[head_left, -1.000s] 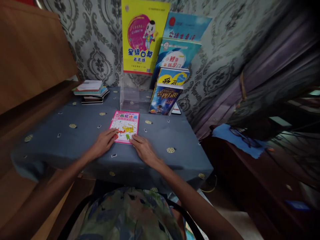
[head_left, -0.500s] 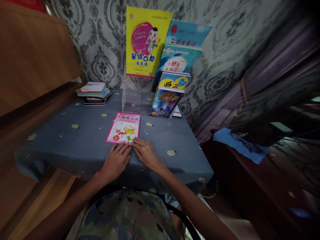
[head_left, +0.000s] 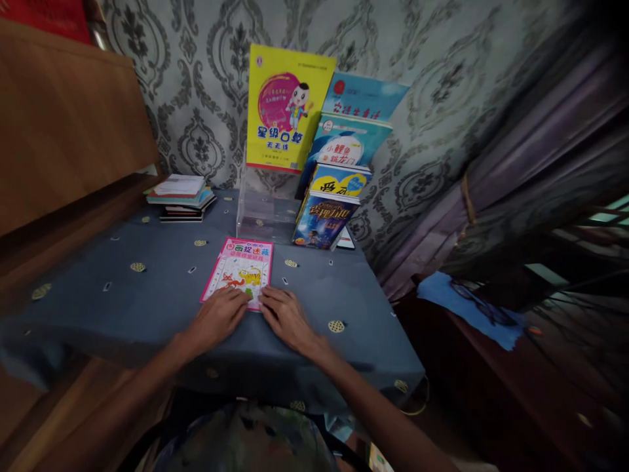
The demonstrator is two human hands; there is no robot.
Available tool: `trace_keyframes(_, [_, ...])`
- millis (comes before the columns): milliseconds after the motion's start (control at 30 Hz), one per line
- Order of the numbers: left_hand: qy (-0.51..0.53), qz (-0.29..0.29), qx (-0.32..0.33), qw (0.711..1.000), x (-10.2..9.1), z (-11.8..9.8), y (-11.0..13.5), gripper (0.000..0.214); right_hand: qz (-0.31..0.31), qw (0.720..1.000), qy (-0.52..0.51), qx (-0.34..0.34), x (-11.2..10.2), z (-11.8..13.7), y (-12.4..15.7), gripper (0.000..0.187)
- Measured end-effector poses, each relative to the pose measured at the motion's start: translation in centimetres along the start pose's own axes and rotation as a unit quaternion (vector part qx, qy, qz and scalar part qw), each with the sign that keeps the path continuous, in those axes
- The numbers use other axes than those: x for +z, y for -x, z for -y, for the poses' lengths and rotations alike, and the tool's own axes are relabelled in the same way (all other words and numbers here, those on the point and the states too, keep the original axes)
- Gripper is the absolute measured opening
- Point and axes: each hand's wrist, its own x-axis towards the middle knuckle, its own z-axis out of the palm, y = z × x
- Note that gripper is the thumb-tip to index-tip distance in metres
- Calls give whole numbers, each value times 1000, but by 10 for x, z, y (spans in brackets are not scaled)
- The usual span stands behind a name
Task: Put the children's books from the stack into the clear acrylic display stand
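Note:
A pink-bordered children's book (head_left: 242, 263) lies flat on the table, its cover showing a fox and a yellow tiger. My left hand (head_left: 219, 318) rests over its lower left part, with fingers stretched onto the cover. At the lower right corner, my right hand (head_left: 285, 316) lies with its fingertips touching the book's edge. Neither hand grips anything; the fingers lie fairly flat. Behind the book stands a clear acrylic rack (head_left: 240, 210). Its left side bears a yellow workbook (head_left: 289, 108), and a dark blue book (head_left: 325, 221) is the frontmost on its right.
A blue patterned cloth (head_left: 167, 288) covers the table. Several books form a stack (head_left: 181, 196) at the back left, beside a wooden panel (head_left: 73, 111). A phone (head_left: 346, 238) lies behind the rack. On the right, glasses (head_left: 479, 300) rest on a light blue cloth (head_left: 442, 292).
The camera view has tilted up, so the scene sits lower. My left hand has moved further up over the book's lower left part and covers more of the cover. The right hand stays at the corner.

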Motion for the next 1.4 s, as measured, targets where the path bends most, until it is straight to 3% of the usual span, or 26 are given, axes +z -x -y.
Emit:
trace_keyframes(133, [-10,14,-31,999,-4,29,-25,31,14,999,5,28,-1,-19,-38,29])
trace_keyframes(333, [-91,1,-155,984,2,71,-50,38,20,991,34,128,0,-51,-102,34])
trace_keyframes(500, [-120,-25,-213,969,17,92,-58,44,-9,986,53,156,8,-61,-121,42])
trace_keyframes(667, [-122,-55,-191,972,28,100,-58,44,-2,985,55,161,13,-64,-121,48])
trace_keyframes(833, [-129,-57,-192,971,26,98,-58,44,22,984,43,171,7,-56,-113,52])
trace_keyframes(1200, [-134,-41,-186,972,23,95,-57,46,89,989,-17,121,-8,-9,-36,70])
trace_keyframes(1300, [-90,-63,-184,977,22,97,-56,46,88,989,-24,119,-11,-7,-32,70])
trace_keyframes(1400, [17,-110,-197,974,19,101,-57,44,84,989,-33,118,-11,-8,-33,71])
